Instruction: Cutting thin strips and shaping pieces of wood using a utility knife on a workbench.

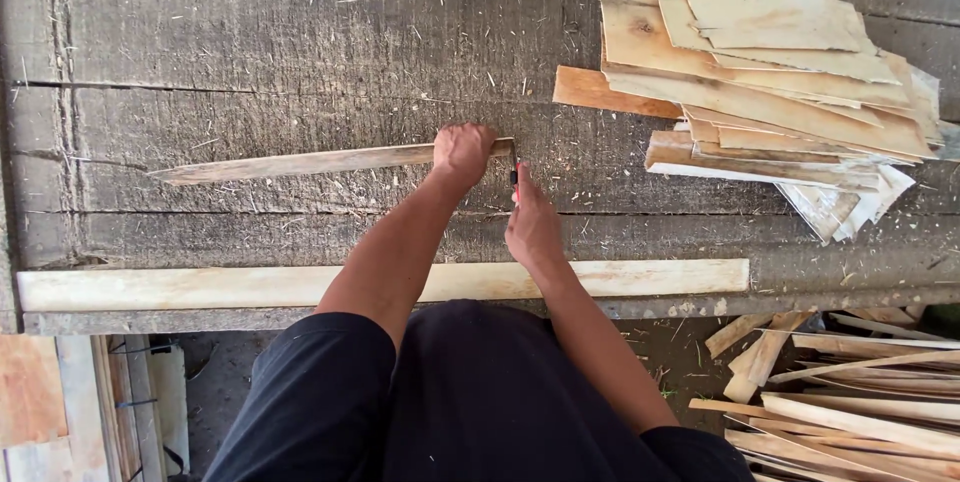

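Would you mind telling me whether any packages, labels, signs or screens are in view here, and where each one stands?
None are in view. The pictures show only bare wood: a grey plank workbench, a pale wooden strip under the left hand, a stack of thin wood sheets, and a small tool in the right hand.
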